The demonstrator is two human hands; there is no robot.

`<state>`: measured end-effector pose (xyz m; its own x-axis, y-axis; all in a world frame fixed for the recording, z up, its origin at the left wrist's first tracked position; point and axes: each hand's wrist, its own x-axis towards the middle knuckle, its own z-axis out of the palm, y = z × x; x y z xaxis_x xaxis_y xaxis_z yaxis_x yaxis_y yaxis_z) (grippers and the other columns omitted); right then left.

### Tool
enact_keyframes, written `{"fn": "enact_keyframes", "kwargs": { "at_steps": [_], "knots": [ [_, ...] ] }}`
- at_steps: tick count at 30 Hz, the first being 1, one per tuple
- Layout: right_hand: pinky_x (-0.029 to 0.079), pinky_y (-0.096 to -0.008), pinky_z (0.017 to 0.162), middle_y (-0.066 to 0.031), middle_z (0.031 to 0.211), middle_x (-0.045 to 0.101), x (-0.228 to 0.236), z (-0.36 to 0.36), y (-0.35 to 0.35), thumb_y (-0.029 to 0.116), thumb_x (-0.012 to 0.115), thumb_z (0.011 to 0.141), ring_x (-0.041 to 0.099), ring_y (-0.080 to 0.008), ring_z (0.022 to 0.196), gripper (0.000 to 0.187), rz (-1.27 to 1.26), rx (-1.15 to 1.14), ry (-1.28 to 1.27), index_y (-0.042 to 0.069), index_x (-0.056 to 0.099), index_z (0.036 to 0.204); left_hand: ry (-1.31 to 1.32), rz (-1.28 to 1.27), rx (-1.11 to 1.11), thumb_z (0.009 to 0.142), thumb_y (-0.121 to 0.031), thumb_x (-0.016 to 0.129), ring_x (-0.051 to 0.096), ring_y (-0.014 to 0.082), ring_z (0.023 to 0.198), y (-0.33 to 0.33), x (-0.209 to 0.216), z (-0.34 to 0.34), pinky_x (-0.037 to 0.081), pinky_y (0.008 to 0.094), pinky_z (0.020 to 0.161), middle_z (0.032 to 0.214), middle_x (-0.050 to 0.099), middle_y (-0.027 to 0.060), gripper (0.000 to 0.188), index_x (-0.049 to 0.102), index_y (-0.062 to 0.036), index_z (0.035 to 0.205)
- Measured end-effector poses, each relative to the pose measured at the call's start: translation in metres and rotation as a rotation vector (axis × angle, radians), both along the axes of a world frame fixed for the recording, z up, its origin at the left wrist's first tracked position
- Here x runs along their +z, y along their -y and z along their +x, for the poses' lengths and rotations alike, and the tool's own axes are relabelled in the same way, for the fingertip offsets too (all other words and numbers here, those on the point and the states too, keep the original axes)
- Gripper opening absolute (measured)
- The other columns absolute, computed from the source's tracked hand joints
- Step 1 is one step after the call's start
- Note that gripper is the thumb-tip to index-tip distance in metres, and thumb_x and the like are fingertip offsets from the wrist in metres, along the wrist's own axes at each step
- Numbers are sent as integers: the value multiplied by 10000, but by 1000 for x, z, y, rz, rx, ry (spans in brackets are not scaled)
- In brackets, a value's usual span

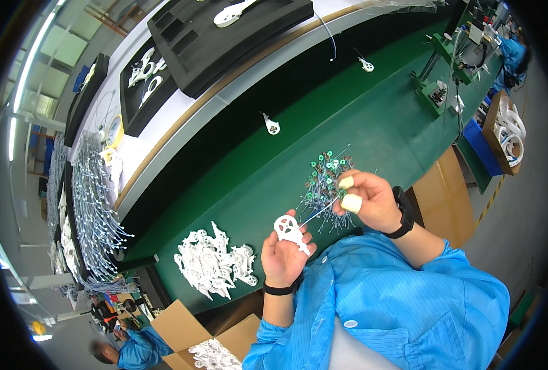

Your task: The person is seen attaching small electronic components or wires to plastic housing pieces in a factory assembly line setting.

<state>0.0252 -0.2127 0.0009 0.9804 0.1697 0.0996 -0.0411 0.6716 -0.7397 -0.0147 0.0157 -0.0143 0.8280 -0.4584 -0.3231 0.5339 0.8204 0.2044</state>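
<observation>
In my left hand (281, 264) lies a white plastic part (287, 229) with a round spoked ring at one end and a narrow tail at the other. The thumb and fingers curl around its edges. My right hand (376, 205), with yellow covers on thumb and forefinger, pinches a thin bluish wire (319, 213) that runs toward the white part. Whether the wire touches that part is hard to make out. Just beyond the right hand spreads a pile of thin wires with green and brown ends (324, 179). A heap of similar white parts (214, 260) sits left of my left hand.
The green bench (243, 203) carries a machine (437, 92) at its far right. Single white parts (271, 126) lie toward the back. A shelf above holds black foam trays (187, 68) and bundled wires (95, 209). Cardboard boxes (181, 330) stand below; co-workers in blue sit farther off.
</observation>
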Motion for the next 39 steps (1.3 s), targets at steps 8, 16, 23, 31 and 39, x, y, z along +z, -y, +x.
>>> {"fn": "enact_keyframes", "kwargs": {
  "at_steps": [8,16,23,31,39],
  "knots": [
    [540,-331,807,-104,1146,486,-9,-10,-22,-131,574,844,634,-241,957,314,-44,39,157,-25,553,1140,19,-5,48,950,-376,477,512,241,907,5,12,0,429,350,762,1107,526,152,544,352,-114,1410],
    [488,-283,752,-88,1022,572,-14,-23,-51,14,691,802,595,-159,859,262,-630,-127,233,13,601,1049,265,518,130,1011,-392,377,529,214,1041,28,18,-9,441,320,816,1210,501,109,564,209,-119,1475],
    [487,-338,758,-119,986,613,-12,-21,-61,-5,667,775,599,-268,847,189,-811,-264,344,8,617,957,445,874,64,1020,-383,359,503,126,1027,30,10,-15,433,270,826,1226,487,62,611,185,-22,1480],
    [501,-349,758,-140,988,605,-7,-27,-61,-59,605,774,603,-275,889,242,-755,-130,179,-4,611,1010,436,1023,80,1032,-379,317,498,80,573,38,29,-11,422,206,518,803,557,35,573,239,-14,1465],
    [466,-379,735,-127,952,601,-4,-13,-56,-96,571,727,562,-293,846,288,-908,-239,538,-1,609,996,554,1413,82,1025,-426,300,467,58,497,36,23,-15,370,208,440,623,518,2,573,361,15,1385]
  ]
}}
